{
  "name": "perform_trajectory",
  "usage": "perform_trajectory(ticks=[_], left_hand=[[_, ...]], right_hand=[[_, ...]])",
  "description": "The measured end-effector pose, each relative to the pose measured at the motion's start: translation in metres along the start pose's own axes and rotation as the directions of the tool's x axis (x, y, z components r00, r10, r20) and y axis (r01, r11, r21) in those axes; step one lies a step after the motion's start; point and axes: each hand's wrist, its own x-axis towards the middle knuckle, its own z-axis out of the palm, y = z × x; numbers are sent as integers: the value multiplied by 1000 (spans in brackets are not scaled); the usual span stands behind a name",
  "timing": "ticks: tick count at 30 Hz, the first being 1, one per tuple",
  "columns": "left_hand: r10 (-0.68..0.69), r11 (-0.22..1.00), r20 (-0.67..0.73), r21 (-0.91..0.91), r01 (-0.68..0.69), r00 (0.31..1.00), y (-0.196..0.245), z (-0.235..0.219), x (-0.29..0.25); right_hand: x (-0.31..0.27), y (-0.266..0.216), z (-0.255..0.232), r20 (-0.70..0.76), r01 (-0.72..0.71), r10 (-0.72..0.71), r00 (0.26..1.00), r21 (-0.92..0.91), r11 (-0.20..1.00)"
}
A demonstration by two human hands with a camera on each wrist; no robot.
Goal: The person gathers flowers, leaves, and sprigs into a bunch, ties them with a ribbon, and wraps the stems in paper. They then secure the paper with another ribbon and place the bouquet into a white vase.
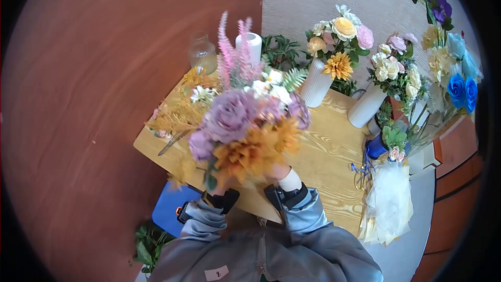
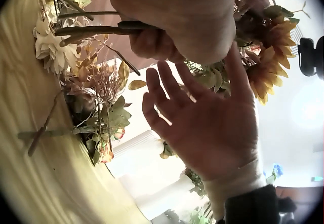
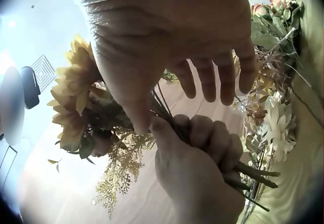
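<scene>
A bouquet with mauve roses [image 1: 231, 115], orange dahlia-like flowers [image 1: 246, 152] and tall pink flower spikes [image 1: 226, 55] is held up over the table's near edge. My left hand [image 3: 197, 165] grips its bundled stems [image 3: 259, 177], fingers curled round them, with the cut ends poking out below the fist. Beside it, my right hand [image 2: 210, 127] is spread with fingers apart, palm facing the stems, thumb close to the bunch. In the head view the blossoms mostly hide both hands.
Loose dried foliage [image 1: 175, 117] and scissors [image 1: 172, 143] lie on the table's left. A glass vase [image 1: 202, 55] and a white vase [image 1: 249, 47] stand behind. Filled white vases [image 1: 317, 84] stand back right. Wrapping sheets [image 1: 387, 203] lie at right, by blue ribbon [image 1: 364, 168].
</scene>
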Motion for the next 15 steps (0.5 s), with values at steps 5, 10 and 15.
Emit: perform_trajectory(ticks=[5,10,15], left_hand=[[36,975,75,-221,-19,997,52,-16,62],[-64,986,224,-138,97,973,57,-19,54],[-229,128,350,-914,384,908,11,1,6]], right_hand=[[-20,78,-63,112,236,-217,970,-654,719],[-51,65,-45,28,113,-112,993,-462,880],[-49,11,8,-56,330,-378,924,-383,863]])
